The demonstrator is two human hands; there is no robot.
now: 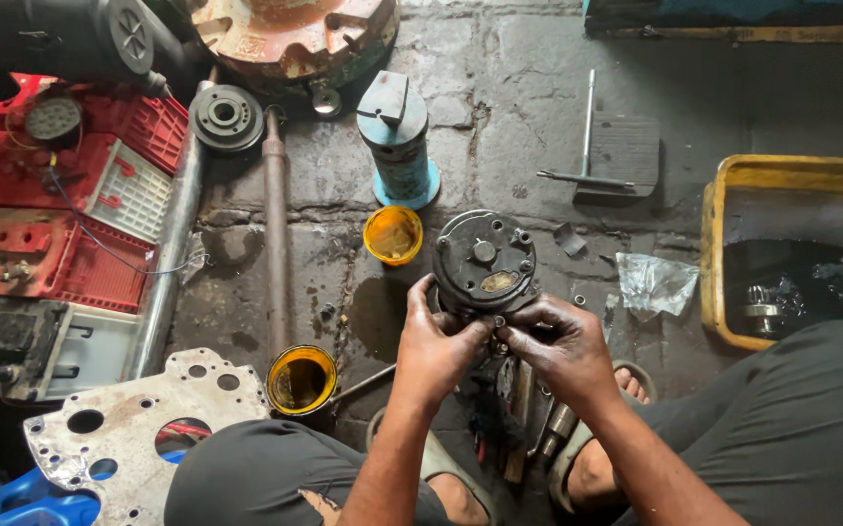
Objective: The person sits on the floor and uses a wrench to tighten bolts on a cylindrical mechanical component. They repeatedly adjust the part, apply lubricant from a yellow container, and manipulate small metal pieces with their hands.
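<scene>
Your left hand (436,341) and right hand (553,336) both grip the near edge of the compressor (485,263) – steadying it upright on the floor, it seems – with the yellow cup (392,236) just left of it.

There are two hands at work: the left hand (438,343) and the right hand (555,341). Both touch one dark round compressor (485,261). Two small yellow cups are on the floor: one yellow cup (393,235) beside the compressor and one second yellow cup (301,380) near the knee. There is one yellow tray (733,177), one blue cylinder (398,139), one dark pulley (227,117), one flat metal plate (119,419) with holes, and two long metal tubes (276,234).
</scene>
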